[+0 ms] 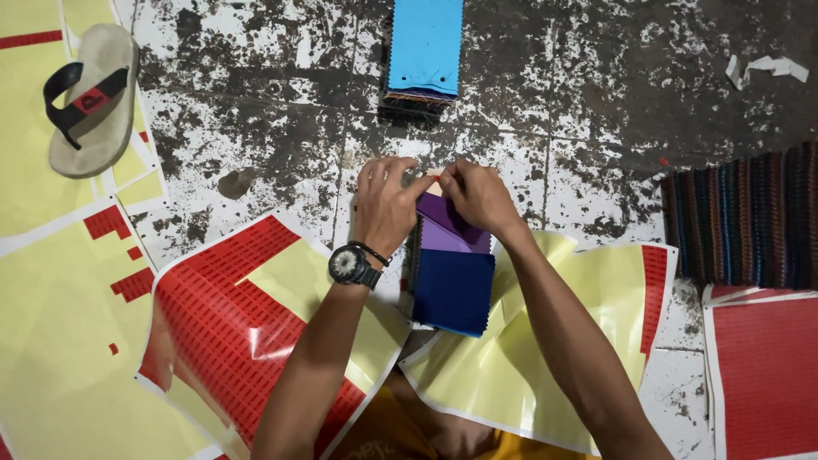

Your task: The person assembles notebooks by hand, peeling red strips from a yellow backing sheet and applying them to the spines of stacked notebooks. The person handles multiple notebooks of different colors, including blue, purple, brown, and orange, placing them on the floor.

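Fabric swatch stack (452, 273) lies on the stained floor (281, 119) at centre, just ahead of the person's knees, navy piece on top at the near end, purple pieces fanned out toward the far end. Left hand (385, 207), black wristwatch (350, 265) on the wrist, is curled at the far end of the stack, fingers bent, thumb and fingertips pinching the top edge. Right hand (479, 196) is also closed in a pinch on the same far edge, its fingertips touching the left's. What exactly sits between the fingertips is too small to tell. Red-and-yellow sticker sheets (239, 332) lie under and around the stack. Second swatch stack with blue top (424, 47) sits further away, well apart. Sandal (89, 98) rests far left on a yellow sheet. Striped dark swatch row (750, 217) at right edge.
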